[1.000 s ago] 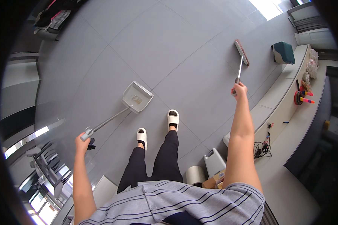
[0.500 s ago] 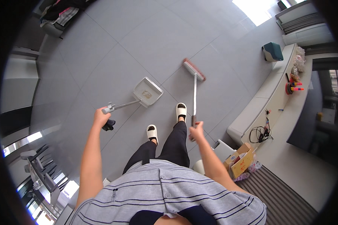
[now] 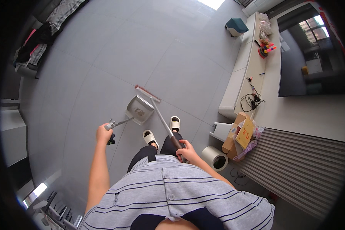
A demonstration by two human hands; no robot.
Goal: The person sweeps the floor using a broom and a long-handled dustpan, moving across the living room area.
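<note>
My left hand (image 3: 104,134) is closed round the top of a long-handled dustpan (image 3: 145,104), whose grey pan rests on the tiled floor with some debris in it. In my right hand (image 3: 188,150) is the handle of a broom (image 3: 161,117); the grip slants down past my right foot. Its white head with reddish bristles lies just beyond the pan's far edge, close to the rim; whether they touch I cannot tell. The lower end of the broom grip is partly covered by my fingers.
A white cylindrical bin (image 3: 214,158) stands right of my legs, beside a cardboard box (image 3: 234,138) of odds and ends. Along the right runs a low white cabinet (image 3: 234,90) with a television (image 3: 314,57). A green-and-white stool (image 3: 236,27) sits far right; a sofa with clothes (image 3: 36,46) is far left.
The broom head has swung left and nearer, from out on the right to beside the dustpan. My right hand has come left and closer to my body. The view has turned right.
</note>
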